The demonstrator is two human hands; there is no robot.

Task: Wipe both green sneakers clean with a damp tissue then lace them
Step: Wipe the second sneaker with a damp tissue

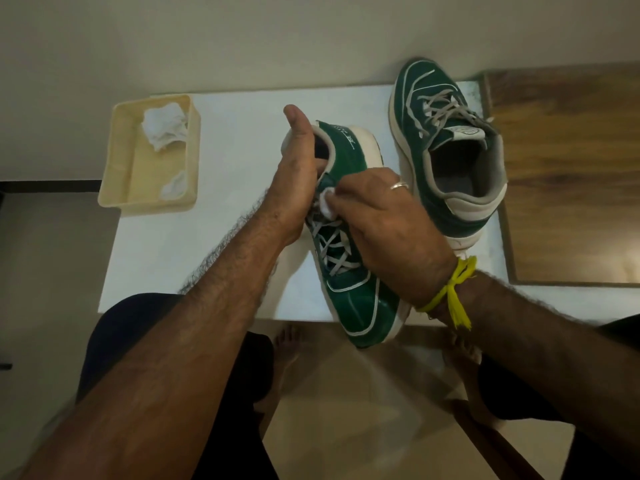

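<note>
A green sneaker [360, 299] with grey laces is tilted up over the front of the white table [239, 133], toe toward me. My left hand [298, 174] grips its collar, fingers inside the opening and thumb up. My right hand [384, 216] pinches a small white tissue [327, 202] against the tongue area near the top laces. The second green sneaker [446, 150] stands upright at the table's right side, laces loose, heel toward me.
A cream plastic tray [121, 168] at the table's left holds crumpled white tissues [166, 128]. A wooden surface [568, 174] adjoins the table on the right. My knees and bare feet are below the table's front edge.
</note>
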